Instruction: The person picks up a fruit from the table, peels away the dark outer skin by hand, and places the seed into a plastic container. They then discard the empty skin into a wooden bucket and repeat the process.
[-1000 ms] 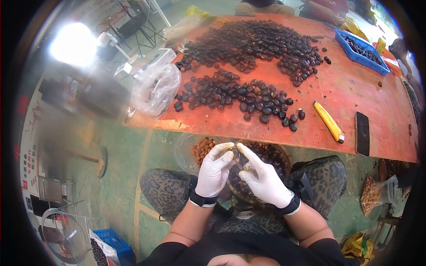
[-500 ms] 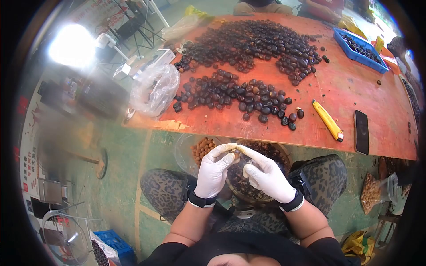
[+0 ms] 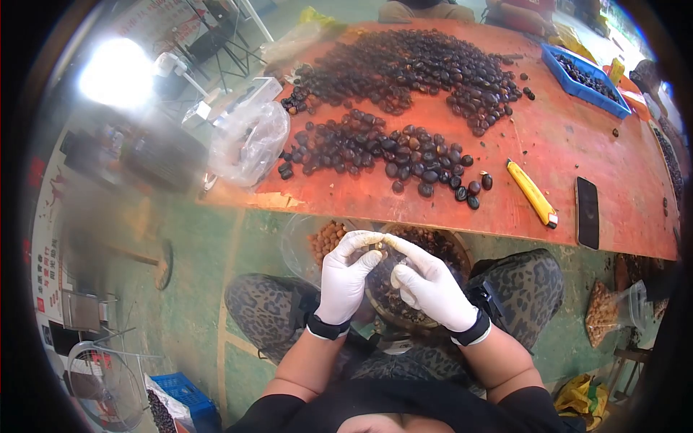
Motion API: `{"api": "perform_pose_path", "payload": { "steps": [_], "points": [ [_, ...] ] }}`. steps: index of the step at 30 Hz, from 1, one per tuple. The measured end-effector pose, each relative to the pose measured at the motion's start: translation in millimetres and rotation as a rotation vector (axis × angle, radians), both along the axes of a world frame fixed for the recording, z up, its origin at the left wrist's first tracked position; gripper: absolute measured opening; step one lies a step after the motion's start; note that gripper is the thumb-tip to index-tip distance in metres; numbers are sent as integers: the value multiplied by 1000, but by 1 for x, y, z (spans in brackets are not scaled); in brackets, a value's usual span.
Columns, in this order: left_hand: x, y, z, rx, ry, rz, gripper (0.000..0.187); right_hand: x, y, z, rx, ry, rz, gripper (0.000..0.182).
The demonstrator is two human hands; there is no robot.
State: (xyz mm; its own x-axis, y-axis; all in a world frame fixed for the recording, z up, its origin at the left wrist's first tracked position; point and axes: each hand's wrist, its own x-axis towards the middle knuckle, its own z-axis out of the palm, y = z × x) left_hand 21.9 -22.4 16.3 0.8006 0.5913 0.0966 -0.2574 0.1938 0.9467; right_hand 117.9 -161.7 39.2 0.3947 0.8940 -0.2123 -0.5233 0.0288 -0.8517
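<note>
My left hand [image 3: 342, 285], in a white glove, is closed in a pinch on a small brownish nut [image 3: 382, 250], mostly hidden by the fingers. Against it, my right hand [image 3: 437, 289], gloved too, has its index finger meeting the left fingertips and its thumb bent in; what it pinches is hidden. Both hands hover over a round basket [image 3: 465, 261] full of dark shell pieces [image 3: 415, 312]. Left of that, partly behind my left hand, a clear tub [image 3: 294, 249] contains tan peeled kernels [image 3: 326, 239].
Dark brown nuts [image 3: 404, 61] cover much of the red table [image 3: 577, 155]. A yellow utility knife [image 3: 532, 193] and a phone [image 3: 587, 213] lie near its front edge. A plastic bag [image 3: 249, 144] sits left, a blue tray [image 3: 588, 83] far right. People sit across the table.
Both hands stay together over the basket; the right thumb has shifted slightly left, toward the left hand. The view has tilted a little, and nothing on the table has visibly moved.
</note>
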Motion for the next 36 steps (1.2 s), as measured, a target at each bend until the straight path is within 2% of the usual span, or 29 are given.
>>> {"api": "perform_pose_path", "payload": {
  "steps": [2, 5, 8, 11, 12, 14, 19, 22, 23, 29, 31, 34, 36],
  "points": [
    [-1, 2, -5, 164, -10, 8, 22, -1, 1, 0, -9, 33, -16, 50],
    [-1, 9, -6, 243, -5, -36, 21, -3, 1, -4, 17, 52, -40, 47],
    [-1, 20, -1, -29, -71, -213, 21, -12, 9, -20, 37, -685, -286, 44],
    [0, 24, -3, -215, -90, -246, 25, -13, 15, -25, 132, -798, -379, 43],
    [0, 24, -3, -269, -86, -253, 27, -12, 14, -21, 85, -747, -348, 43],
    [4, 15, -1, -158, -68, -121, 28, -11, 11, -11, -7, -645, -284, 43],
    [2, -9, 11, -28, -62, 80, 30, -15, 9, -6, 26, -400, -206, 43],
    [-2, 4, 3, 69, -104, 46, 31, -11, 4, -1, 17, -397, -105, 45],
    [-6, 12, 4, 100, -59, -37, 33, -8, 3, 0, 8, -418, -69, 46],
    [-10, 49, 26, -63, 200, -397, 28, 2, 0, 1, -14, -14, 105, 42],
    [-8, 56, 23, -59, 223, -484, 26, 3, 0, -1, -7, 13, 108, 40],
    [-7, 48, 5, -350, 156, -448, 28, 6, 0, -3, 27, 156, 112, 40],
    [-10, 46, -4, -438, 73, -505, 28, 9, -3, -3, 35, 263, 125, 40]
  ]
}}
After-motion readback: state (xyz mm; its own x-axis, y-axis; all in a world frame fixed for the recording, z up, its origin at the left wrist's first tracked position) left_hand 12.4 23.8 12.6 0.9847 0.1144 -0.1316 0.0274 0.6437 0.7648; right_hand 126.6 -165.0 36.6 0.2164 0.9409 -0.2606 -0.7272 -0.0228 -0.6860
